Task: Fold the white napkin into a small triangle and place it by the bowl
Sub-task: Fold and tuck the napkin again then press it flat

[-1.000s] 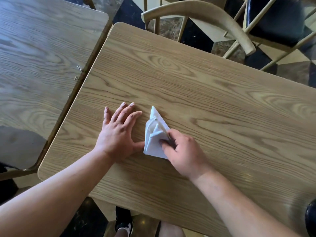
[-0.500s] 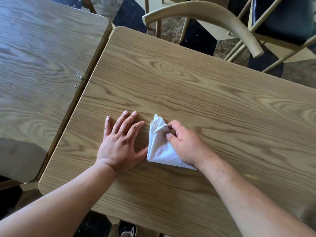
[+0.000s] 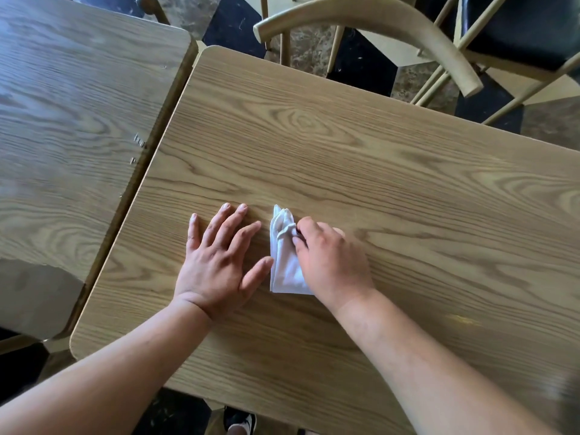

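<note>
- Head view, against the earlier frames: the right hand [image 3: 329, 262] has slid up over the white napkin [image 3: 284, 265], so it now covers the right half that showed before; the left hand [image 3: 216, 262] has kept its place, flat beside the cloth.
- The napkin lies on the near middle of the bench [image 3: 408, 183], already folded small and narrow, its loose layers bunched at the far tip.
- The right hand rests on the napkin's right side with fingers curled, the fingertips [image 3: 296, 238] pinching or pressing the gathered layers near that tip; this looks like creasing the fold so it holds.
- The left hand lies palm down, fingers spread and holding nothing, just left of the napkin, its thumb touching the left edge, probably as a stop against sliding.
- No bowl shows anywhere around the napkin, so placing seems still ahead.
- Beyond the napkin, past the bench's far edge, stands a wooden chair [image 3: 376, 17]; a second table [image 3: 78, 120] adjoins at left.
</note>
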Available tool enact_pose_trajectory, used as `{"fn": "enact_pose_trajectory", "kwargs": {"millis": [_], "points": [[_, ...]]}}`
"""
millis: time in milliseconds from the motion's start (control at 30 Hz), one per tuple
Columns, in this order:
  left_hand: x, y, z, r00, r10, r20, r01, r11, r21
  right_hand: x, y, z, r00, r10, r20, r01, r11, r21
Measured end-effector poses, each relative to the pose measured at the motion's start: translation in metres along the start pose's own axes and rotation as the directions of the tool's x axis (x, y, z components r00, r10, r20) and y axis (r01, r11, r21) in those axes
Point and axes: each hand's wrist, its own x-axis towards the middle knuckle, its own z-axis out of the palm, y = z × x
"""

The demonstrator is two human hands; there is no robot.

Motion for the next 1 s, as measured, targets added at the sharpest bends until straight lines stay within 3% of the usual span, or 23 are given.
{"fn": "enact_pose_trajectory", "kwargs": {"millis": [200, 300, 400, 567, 800, 1000], "points": [[0.001, 0.002, 0.002, 0.999, -0.033, 0.027, 0.032, 0.999, 0.008, -0.006, -0.005, 0.005, 0.970, -0.005, -0.242, -0.011, 0.998, -0.064], [0.001, 0.001, 0.003, 0.999, -0.036, 0.037, 0.036, 0.999, 0.005, -0.025, -0.009, 0.010, 0.903, -0.204, -0.377, 0.238, 0.970, 0.046], [0.000, -0.001, 0.003, 0.999, -0.019, 0.046, 0.019, 1.000, 0.004, -0.053, -0.015, 0.026, 0.901, -0.376, -0.218, 0.392, 0.919, 0.035], [0.001, 0.001, 0.002, 0.998, -0.051, 0.047, 0.051, 0.999, 0.011, -0.072, 0.006, 0.041, 0.949, -0.313, -0.028, 0.306, 0.942, -0.140], [0.000, 0.000, 0.006, 0.999, -0.043, 0.019, 0.042, 0.999, 0.029, -0.086, 0.067, 0.027, 0.988, -0.156, -0.013, 0.150, 0.965, -0.213], [0.001, -0.001, 0.007, 0.999, -0.028, 0.022, 0.027, 0.999, 0.031, -0.088, 0.080, 0.029, 0.985, -0.166, -0.042, 0.151, 0.957, -0.248]]}}
